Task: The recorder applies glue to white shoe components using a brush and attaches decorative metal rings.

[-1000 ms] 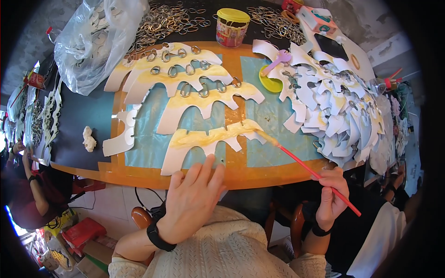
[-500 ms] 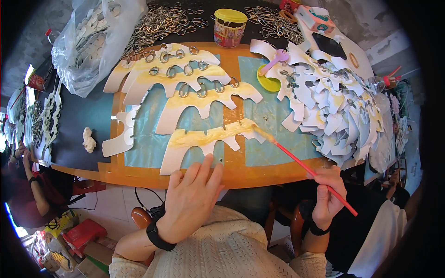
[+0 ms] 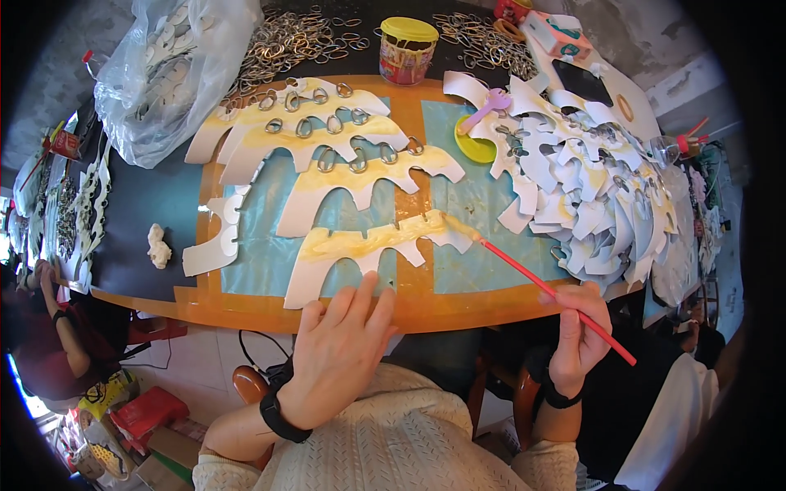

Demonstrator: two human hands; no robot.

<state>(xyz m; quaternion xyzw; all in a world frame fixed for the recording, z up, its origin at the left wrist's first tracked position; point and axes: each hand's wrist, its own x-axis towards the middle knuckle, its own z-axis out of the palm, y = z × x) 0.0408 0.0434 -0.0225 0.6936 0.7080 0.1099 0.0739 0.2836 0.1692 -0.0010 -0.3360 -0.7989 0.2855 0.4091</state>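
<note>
A white scalloped, notched strip (image 3: 365, 243) lies nearest me on the blue-covered table, its upper band coated in a yellowish paste. My left hand (image 3: 344, 327) has its fingers spread, the fingertips at the strip's lower edge. Between thumb and fingers, my right hand (image 3: 580, 331) grips a thin red-handled brush (image 3: 532, 277). The brush's bristles touch the right end of the coated band. Just beyond lies another coated strip (image 3: 368, 182) with metal rings along its upper edge. Behind that, several similar strips (image 3: 319, 135) overlap, also carrying rings.
At right, white strips are heaped in a pile (image 3: 589, 188), beside a yellow-green dish (image 3: 473, 141) and purple spatula (image 3: 491, 106). A tub with a yellow lid (image 3: 407, 51) stands at the back near heaped metal rings (image 3: 286, 41). A plastic bag (image 3: 155, 90) and another person's arm (image 3: 70, 344) are left.
The bristles have shifted slightly left along the strip's right end, and the brush handle has tilted a little. My left hand stays in place.
</note>
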